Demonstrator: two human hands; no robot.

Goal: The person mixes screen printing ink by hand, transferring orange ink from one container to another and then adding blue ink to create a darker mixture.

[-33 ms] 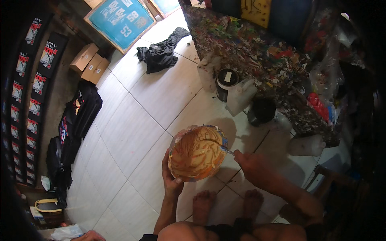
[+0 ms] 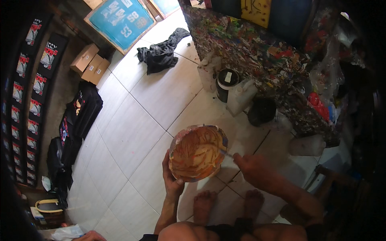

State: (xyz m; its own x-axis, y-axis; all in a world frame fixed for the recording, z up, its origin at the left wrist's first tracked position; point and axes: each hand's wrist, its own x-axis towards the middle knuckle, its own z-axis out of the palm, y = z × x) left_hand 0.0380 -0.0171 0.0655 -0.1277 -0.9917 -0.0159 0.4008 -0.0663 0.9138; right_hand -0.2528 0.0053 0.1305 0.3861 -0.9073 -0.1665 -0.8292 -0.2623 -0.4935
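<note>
My left hand (image 2: 172, 180) grips the lower left rim of a round bowl (image 2: 197, 152) that is smeared inside with thick orange-tan paste and held above the tiled floor. My right hand (image 2: 251, 166) is closed on a thin tool (image 2: 226, 152). The tool's tip reaches over the bowl's right rim into the paste. My bare feet (image 2: 225, 203) stand on the tiles just below the bowl.
A paint-splattered table (image 2: 249, 48) stands at the upper right, with a black tub (image 2: 226, 82), a white jug (image 2: 241, 96) and a black pot (image 2: 261, 110) on the floor before it. A dark cloth (image 2: 161, 54), cardboard boxes (image 2: 88, 60) and stacked black shirts (image 2: 80, 112) lie to the left.
</note>
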